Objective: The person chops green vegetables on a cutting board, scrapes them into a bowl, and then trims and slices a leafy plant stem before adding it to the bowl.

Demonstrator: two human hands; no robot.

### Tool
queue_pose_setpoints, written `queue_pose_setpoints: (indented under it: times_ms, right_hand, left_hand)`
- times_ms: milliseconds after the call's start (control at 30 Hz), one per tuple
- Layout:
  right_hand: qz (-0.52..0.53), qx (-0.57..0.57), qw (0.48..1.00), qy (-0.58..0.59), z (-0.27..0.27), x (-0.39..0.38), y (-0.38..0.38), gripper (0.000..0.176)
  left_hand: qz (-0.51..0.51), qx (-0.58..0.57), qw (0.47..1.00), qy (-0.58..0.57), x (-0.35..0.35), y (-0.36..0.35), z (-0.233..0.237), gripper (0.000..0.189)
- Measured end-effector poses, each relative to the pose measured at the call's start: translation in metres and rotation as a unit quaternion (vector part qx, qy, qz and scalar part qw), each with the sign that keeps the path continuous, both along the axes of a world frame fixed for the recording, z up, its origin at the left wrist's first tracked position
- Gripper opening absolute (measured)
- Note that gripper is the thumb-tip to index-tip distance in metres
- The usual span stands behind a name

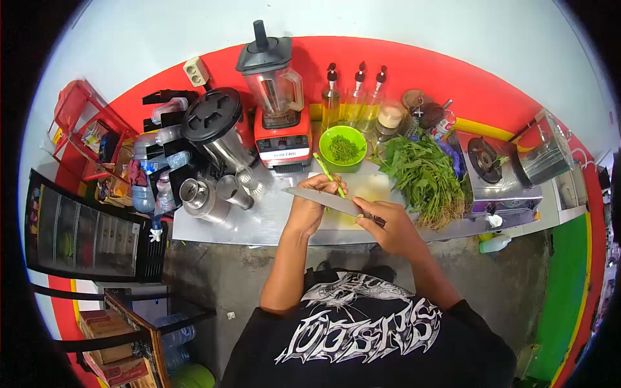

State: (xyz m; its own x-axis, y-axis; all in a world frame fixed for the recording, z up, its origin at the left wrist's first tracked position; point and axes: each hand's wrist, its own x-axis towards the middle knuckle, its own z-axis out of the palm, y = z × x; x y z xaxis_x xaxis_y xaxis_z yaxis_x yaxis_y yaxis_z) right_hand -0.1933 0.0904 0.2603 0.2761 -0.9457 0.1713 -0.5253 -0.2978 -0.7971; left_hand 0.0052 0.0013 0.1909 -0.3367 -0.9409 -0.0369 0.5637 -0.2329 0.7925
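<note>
My right hand (383, 224) is wrapped round the handle of a broad knife (330, 202), whose blade points left across my left hand. A thin green stalk (328, 171) is pinched in my left hand (312, 204), its upper end sticking up toward the bowl. The blade lies against or very near the stalk. Beneath and behind the hands is a pale cutting board (372, 187). Just past the board stands a green bowl (343, 167) with chopped green pieces (343, 149) in it. To the right lies a big bunch of leafy greens (424, 171) with roots.
A red blender (283, 139) and a second blender (223, 136) stand back left, with metal cups (234, 192) before them. Oil bottles (354, 103) and a jar (388, 123) line the wall. A gas stove (495, 174) is at the right, a bottle rack (171, 145) at the left.
</note>
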Motion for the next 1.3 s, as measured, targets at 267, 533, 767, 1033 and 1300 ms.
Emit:
queue_pose_setpoints:
  times_ms: [267, 533, 767, 1033, 1300]
  right_hand:
    - [-0.01, -0.027, 1.0, 0.004, 0.0, -0.003, -0.001, 0.045]
    - [-0.004, -0.004, 1.0, 0.015, 0.002, -0.007, 0.004, 0.046]
    - [-0.01, -0.047, 0.999, 0.011, -0.002, -0.002, 0.01, 0.046]
    - [-0.015, -0.033, 0.999, -0.018, -0.005, -0.006, 0.01, 0.046]
    - [-0.022, -0.023, 0.999, -0.012, 0.0, -0.005, 0.011, 0.045]
  left_hand:
    - [-0.009, -0.014, 0.999, -0.048, -0.004, 0.004, 0.002, 0.025]
    - [0.018, -0.002, 0.999, -0.029, -0.006, 0.005, 0.001, 0.027]
    - [0.014, -0.03, 0.999, -0.038, -0.007, 0.008, 0.003, 0.018]
    - [0.001, -0.031, 0.998, -0.055, -0.01, 0.013, 0.009, 0.018]
    - [0.04, -0.052, 0.997, -0.042, -0.014, 0.013, -0.006, 0.022]
